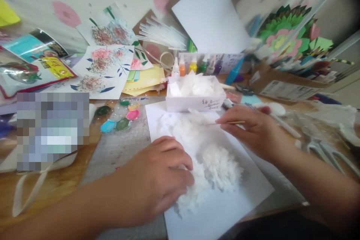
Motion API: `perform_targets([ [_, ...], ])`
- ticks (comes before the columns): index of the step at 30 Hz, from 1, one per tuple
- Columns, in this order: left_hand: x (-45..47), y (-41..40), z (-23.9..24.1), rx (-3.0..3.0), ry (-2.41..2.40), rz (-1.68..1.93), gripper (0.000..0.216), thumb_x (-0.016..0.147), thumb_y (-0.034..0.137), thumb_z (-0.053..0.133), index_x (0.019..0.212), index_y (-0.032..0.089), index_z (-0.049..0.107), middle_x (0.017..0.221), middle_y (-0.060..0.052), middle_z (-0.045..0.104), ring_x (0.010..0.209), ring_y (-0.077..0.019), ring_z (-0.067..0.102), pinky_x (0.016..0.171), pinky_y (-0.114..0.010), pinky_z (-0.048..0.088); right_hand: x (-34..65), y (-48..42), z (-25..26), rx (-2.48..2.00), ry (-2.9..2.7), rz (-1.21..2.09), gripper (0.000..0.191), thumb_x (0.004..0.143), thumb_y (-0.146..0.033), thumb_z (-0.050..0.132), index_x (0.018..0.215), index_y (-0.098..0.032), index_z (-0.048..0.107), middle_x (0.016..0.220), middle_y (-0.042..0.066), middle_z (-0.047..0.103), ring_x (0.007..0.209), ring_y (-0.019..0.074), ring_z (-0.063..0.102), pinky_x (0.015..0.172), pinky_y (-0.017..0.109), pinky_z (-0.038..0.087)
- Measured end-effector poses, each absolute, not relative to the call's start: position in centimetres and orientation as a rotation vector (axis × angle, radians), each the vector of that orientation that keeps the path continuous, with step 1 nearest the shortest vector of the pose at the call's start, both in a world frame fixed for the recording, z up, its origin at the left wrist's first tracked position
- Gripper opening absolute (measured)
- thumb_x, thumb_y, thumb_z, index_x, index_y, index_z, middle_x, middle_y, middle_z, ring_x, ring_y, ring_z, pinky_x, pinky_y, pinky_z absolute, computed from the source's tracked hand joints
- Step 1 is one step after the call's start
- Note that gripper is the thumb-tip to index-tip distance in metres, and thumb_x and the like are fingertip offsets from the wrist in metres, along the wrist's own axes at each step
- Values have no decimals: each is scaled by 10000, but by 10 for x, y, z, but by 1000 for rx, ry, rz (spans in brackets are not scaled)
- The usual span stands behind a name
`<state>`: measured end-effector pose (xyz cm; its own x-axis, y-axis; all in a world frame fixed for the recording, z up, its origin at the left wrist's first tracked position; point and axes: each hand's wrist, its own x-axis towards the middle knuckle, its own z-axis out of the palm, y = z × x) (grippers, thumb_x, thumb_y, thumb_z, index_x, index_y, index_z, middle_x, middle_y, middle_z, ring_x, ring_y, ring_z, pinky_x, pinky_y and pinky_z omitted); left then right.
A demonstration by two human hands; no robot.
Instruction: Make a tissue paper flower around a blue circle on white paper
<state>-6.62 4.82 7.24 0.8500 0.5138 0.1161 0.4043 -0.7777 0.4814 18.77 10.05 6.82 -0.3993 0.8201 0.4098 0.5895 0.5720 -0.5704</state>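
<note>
On a white sheet of paper (225,210) lie fluffy white clumps that look like ruffled tissue paper. A round clump (222,167) sits right of centre, and a looser one (182,127) spreads over the upper part. My left hand (165,176) rests over a lower clump (188,202), its fingers curled and the thumb close to the index finger. Between them a bit of white shows. My right hand (250,131) pinches a thin wooden stick (237,122), whose tip points left over the upper clump.
Behind the sheet stands a white box (194,104) of white paper scraps, with paint bottles (192,63) beyond. Paint pots (123,123) lie on a grey cutting mat (112,157). At right are scissors (320,146) and a cardboard box (289,86) of brushes. Flower pictures (112,71) lean at back left.
</note>
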Motion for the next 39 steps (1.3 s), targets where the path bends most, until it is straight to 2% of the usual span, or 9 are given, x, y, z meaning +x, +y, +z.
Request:
perform_targets([
  [5,-66,46,78,2505,637,336,177,841,165,508,966,215,623,926,-13,621,927,-193,487,905,-381,349,183,107,67,-1016,-2149,447,78,807,-177,612,833,-213,676,900,31,663,865,151,623,740,260,520],
  [8,-66,46,81,2480,656,308,186,803,166,562,966,228,628,899,0,633,929,-195,499,939,-391,341,176,105,67,-1042,-2086,616,58,822,-218,602,828,-207,658,842,18,678,795,136,632,708,253,515],
  [12,-67,48,86,2454,677,227,194,773,241,629,967,240,640,1035,-4,615,981,-204,489,926,-372,374,166,102,70,-1082,-1975,890,121,836,-303,587,809,-199,642,812,21,692,755,150,654,674,269,518],
  [15,-69,50,87,2462,676,196,224,757,278,654,979,248,644,1106,-8,598,1024,-219,479,930,-374,384,165,104,70,-1117,-1972,793,120,834,-296,581,796,-198,639,807,26,688,742,153,651,659,272,516],
  [19,-69,50,87,2468,674,160,199,764,293,646,960,258,653,1103,-6,596,1022,-227,486,963,-417,360,172,111,67,-1196,-1952,641,104,838,-280,570,817,-201,634,815,30,690,742,154,649,645,269,515],
  [25,-70,49,87,2443,691,213,187,757,274,655,943,255,656,1089,-14,596,1019,-224,495,981,-421,354,169,115,64,-1186,-1925,681,125,859,-278,542,874,-182,621,838,59,694,838,185,645,712,305,504],
  [29,-69,47,86,2448,707,248,213,757,256,652,970,252,648,1099,-16,596,1029,-222,503,1027,-447,302,156,117,63,-1194,-1855,668,109,854,-263,551,864,-183,624,848,49,700,809,174,647,700,294,501],
  [33,-69,46,84,2455,720,285,214,748,248,653,962,242,648,1096,-19,592,1025,-220,492,1002,-434,329,145,122,57,-1189,-1801,640,126,835,-287,571,863,-182,636,861,41,702,799,176,645,694,288,491],
  [39,-70,46,82,2474,714,351,205,735,238,655,940,233,649,1094,-30,595,1007,-226,496,973,-443,349,146,125,53,-1305,-1878,520,157,884,-294,478,866,-187,592,845,37,689,831,181,625,737,298,451],
])
